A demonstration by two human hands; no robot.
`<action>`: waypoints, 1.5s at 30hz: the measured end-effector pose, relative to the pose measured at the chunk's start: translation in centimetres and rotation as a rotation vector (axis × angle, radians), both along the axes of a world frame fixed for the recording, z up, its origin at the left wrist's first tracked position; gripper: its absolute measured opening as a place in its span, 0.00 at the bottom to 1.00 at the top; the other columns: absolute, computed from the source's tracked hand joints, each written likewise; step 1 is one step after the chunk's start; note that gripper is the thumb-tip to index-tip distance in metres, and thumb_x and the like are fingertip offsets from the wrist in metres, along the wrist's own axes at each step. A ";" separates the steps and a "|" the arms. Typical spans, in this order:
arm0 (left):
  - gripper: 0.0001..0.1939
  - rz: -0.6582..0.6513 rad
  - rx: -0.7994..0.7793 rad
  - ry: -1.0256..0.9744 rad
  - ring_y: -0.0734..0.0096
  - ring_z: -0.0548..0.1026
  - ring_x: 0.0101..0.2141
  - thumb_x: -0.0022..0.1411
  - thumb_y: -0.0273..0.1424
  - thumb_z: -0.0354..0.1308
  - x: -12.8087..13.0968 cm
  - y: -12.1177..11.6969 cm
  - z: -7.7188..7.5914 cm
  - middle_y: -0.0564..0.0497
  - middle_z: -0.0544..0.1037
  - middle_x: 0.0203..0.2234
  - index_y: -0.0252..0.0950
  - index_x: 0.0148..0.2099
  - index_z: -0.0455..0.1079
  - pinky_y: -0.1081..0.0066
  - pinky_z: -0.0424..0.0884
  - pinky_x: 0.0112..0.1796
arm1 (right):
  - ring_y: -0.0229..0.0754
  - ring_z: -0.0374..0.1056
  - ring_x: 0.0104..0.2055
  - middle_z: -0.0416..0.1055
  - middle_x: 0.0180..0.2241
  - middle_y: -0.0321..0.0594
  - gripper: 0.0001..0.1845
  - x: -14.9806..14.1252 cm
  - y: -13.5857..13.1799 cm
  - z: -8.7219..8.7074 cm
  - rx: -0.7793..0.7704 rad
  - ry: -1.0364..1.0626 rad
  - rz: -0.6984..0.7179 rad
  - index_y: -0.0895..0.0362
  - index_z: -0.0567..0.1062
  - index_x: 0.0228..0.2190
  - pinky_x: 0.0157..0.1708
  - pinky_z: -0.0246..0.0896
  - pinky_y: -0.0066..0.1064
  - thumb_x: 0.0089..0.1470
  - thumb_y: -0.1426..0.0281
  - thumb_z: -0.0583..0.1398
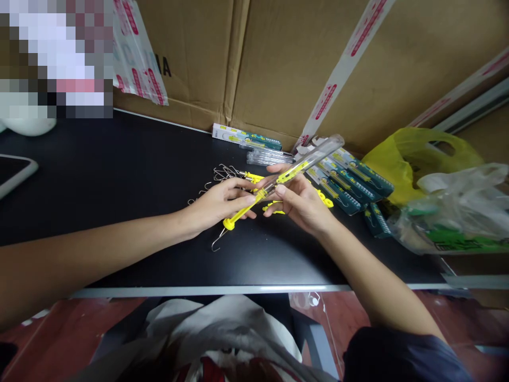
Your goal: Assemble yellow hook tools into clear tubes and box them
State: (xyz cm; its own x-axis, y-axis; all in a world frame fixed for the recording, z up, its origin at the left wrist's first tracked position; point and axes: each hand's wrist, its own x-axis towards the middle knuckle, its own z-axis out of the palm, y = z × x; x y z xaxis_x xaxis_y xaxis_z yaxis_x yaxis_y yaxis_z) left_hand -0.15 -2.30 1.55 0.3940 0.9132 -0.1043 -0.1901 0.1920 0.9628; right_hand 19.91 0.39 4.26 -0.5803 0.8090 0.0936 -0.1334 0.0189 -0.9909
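A yellow spring scale point(242, 211) slants between my hands, its metal hook pointing down to the lower left. Part of it sits inside a clear plastic tube point(324, 152) that reaches to the upper right. My left hand point(217, 206) is closed with thumb and fingers on the scale's yellow rod. Around the clear tube, near its lower end, my right hand point(304, 206) is closed with the thumb on top. Behind and below my hands lie more yellow spring scales point(326, 198) with metal hooks point(226, 171), partly hidden.
Several printed boxes point(353, 175) lie at the right, and another box point(246, 137) by the cardboard at the back. Clear tubes point(270, 156) lie before it. Yellow point(397, 154) and clear plastic bags point(469, 207) fill the right end. A phone-like object point(16, 175) rests at the left.
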 end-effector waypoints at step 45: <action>0.09 0.378 0.507 0.397 0.79 0.67 0.18 0.55 0.35 0.65 -1.1 0.1 0.6 0.58 0.65 0.17 0.34 0.34 0.74 0.77 0.66 0.22 | 0.35 0.75 0.36 0.77 0.39 0.28 0.19 2.0 1.9 1.6 0.037 0.064 -0.320 0.46 0.69 0.41 0.32 0.75 0.26 0.47 0.61 0.67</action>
